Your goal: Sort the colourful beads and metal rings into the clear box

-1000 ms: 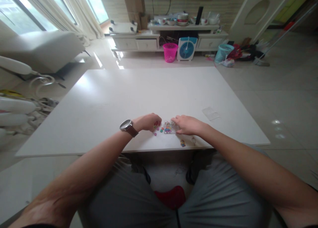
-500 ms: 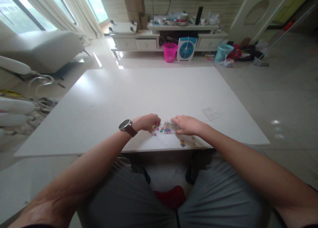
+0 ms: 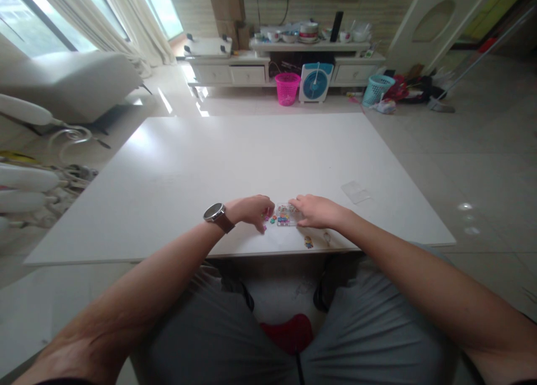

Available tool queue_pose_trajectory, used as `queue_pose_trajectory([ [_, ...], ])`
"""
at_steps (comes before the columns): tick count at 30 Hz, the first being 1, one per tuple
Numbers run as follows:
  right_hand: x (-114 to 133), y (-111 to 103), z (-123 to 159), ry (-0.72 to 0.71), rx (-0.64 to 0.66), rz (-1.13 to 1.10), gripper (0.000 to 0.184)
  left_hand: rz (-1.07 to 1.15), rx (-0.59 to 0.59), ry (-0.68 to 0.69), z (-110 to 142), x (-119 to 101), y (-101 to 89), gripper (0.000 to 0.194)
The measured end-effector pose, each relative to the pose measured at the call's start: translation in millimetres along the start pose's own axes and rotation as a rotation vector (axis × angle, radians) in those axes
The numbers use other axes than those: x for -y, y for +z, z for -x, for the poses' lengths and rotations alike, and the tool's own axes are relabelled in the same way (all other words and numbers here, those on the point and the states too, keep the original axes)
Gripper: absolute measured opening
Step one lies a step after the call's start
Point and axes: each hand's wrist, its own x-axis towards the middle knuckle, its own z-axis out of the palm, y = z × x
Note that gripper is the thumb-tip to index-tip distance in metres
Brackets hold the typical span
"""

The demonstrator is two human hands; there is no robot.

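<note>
My left hand (image 3: 251,210), a watch on its wrist, rests near the front edge of the white table (image 3: 235,161) with its fingers curled down onto several small coloured beads (image 3: 271,219). What the fingertips pinch is too small to see. My right hand (image 3: 315,210) lies to the right, fingers closed against the right side of a small clear box (image 3: 286,214) that holds coloured pieces. The box sits between both hands. Two small charms (image 3: 309,242) lie just in front of my right hand.
A clear flat lid (image 3: 356,191) lies on the table to the right. Beyond the table are a pink basket (image 3: 287,88), a blue fan (image 3: 315,83), a teal basket (image 3: 377,87) and a low white cabinet (image 3: 235,71). A grey sofa (image 3: 71,85) stands left.
My left hand has shifted slightly right and toward me, its fingers dropping onto the loose beads. The right hand and the box have stayed put.
</note>
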Motion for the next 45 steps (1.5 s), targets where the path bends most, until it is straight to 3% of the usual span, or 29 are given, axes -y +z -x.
queue_pose_trajectory([
  [6,2,-3,1,-0.004,0.017,0.009,0.051,-0.025,-0.036,0.055,-2,1,3.6,0.021],
  [24,3,-3,0,-0.014,-0.008,-0.009,0.051,-0.046,-0.072,0.036,-7,3,7.2,0.021],
  [30,2,-1,0,-0.013,-0.005,-0.016,0.051,-0.039,-0.077,0.020,-8,1,8.0,0.007],
  [39,3,-1,1,-0.018,-0.004,-0.008,0.052,0.005,-0.044,-0.026,-5,8,3.0,0.014],
  [45,1,3,1,-0.013,-0.004,0.002,0.053,-0.020,-0.133,-0.040,3,24,-5.5,0.014],
])
